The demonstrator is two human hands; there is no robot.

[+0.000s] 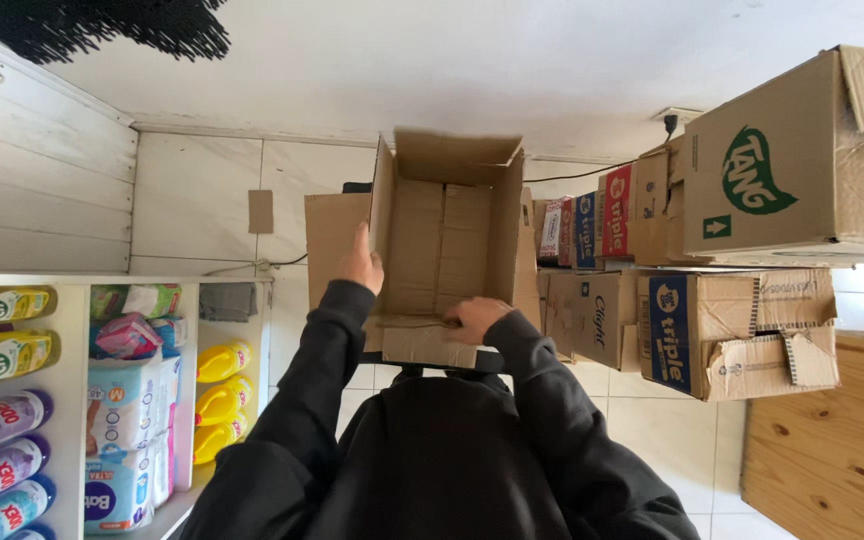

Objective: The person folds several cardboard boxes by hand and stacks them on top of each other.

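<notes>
**Both hands on an open carton in a stockroom**

Head view, which appears inverted: at the centre of the frame a person in dark sleeves holds an open cardboard box (pixel 447 240), its mouth turned toward the camera and its inside seemingly bare. The left hand (pixel 360 262) is closed over the box's left wall, fingers hidden behind the cardboard. The right hand (pixel 474 318) grips the nearer flap at the lower edge, fingers curled over it. The box sits between the two hands, in front of a pale tiled wall. Stacked cartons (pixel 732 250) crowd the right of the frame, one large brown carton (pixel 802 150) at the upper right. At the lower left, shelves (pixel 72 400) carry coloured bottles (pixel 2 420) and yellow bottles (pixel 222 385) lying side by side. The step in hand looks like steadying or turning the box; any next move would call for a firm two-handed hold, since the loose flaps could buckle.
</notes>
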